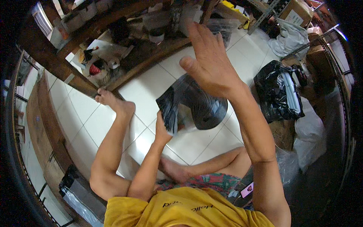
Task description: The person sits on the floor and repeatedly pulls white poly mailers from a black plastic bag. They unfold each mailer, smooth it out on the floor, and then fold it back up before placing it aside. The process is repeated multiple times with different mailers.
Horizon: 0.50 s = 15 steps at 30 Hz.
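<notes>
A thick stack of thin, dark, glossy sheets [211, 113], perhaps plastic bags, bends in an arch above the floor tiles. My left hand [163, 129] grips its left end, where the layered edges fan out; most of those fingers are hidden behind the stack. Raised over the stack's far right side is my right hand [211, 62], palm down with the fingers stretched and the thumb held apart. Nothing is in it, and its wrist covers part of the stack.
A dark wooden shelf [151, 62] with clutter stands ahead. To the right sit a black plastic bag [270, 90] with light-coloured packets and a translucent sack [310, 132]. A phone [247, 190] lies by my right thigh. Along the left is a wooden board [43, 125].
</notes>
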Each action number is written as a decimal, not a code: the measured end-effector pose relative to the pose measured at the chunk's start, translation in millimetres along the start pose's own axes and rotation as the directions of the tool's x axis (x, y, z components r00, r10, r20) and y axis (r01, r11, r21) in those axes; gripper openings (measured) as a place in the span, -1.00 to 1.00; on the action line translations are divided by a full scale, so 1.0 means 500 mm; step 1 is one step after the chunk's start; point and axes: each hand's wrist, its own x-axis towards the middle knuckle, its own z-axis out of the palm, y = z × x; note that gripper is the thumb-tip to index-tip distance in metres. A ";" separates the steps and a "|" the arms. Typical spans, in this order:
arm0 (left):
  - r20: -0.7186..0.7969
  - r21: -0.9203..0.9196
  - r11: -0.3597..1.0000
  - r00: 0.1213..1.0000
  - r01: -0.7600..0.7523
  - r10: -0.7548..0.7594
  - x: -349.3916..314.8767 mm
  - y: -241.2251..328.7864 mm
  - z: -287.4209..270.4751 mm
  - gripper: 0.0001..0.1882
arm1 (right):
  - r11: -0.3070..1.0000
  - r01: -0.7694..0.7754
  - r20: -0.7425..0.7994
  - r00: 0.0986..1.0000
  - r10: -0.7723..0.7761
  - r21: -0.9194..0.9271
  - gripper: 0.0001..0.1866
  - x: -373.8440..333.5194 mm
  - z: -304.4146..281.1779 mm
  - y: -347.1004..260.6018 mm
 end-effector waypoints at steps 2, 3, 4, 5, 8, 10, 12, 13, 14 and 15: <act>0.077 -0.166 0.972 0.985 0.166 -0.155 0.001 -0.006 0.014 0.08 | 0.998 -0.021 0.096 0.995 0.027 -0.060 -0.09 -0.031 0.019 0.011; 0.048 -0.163 0.981 0.993 0.110 -0.103 0.004 0.006 0.013 0.07 | 0.995 -0.017 0.129 0.991 0.030 -0.097 -0.10 -0.035 0.032 0.019; 0.018 -0.158 0.986 0.999 0.054 -0.052 0.012 0.015 0.011 0.07 | 0.991 -0.013 0.162 0.986 0.035 -0.134 -0.10 -0.036 0.036 0.025; 0.014 -0.129 0.991 0.999 0.037 -0.036 0.013 0.030 -0.003 0.05 | 0.999 0.016 0.012 1.000 -0.016 -0.030 -0.03 -0.030 0.006 0.013; 0.061 -0.212 0.970 0.992 0.117 -0.106 0.007 0.003 0.010 0.03 | 0.991 0.101 0.124 0.988 -0.090 -0.085 0.01 -0.100 0.021 -0.002; 0.026 -0.172 0.984 0.999 0.047 -0.043 0.003 0.019 0.015 0.02 | 0.993 0.088 0.189 0.979 -0.072 -0.082 0.03 -0.139 0.037 -0.016; 0.009 -0.123 0.992 0.999 0.040 -0.039 0.012 0.010 -0.001 0.00 | 0.992 0.123 0.099 0.987 -0.125 0.025 0.04 -0.112 -0.041 -0.077; 0.045 -0.141 0.985 0.995 0.097 -0.092 0.015 -0.010 0.002 -0.01 | 0.992 0.125 0.155 0.980 -0.123 -0.005 0.05 -0.118 -0.022 -0.073; 0.066 -0.141 0.983 0.992 0.117 -0.108 0.014 -0.001 0.013 -0.03 | 0.994 0.106 0.217 0.972 -0.096 -0.037 0.06 -0.143 0.015 -0.061; 0.066 -0.131 0.982 0.989 0.137 -0.129 0.015 0.013 0.007 -0.04 | 0.990 0.121 0.256 0.962 -0.098 -0.073 0.06 -0.133 0.028 -0.060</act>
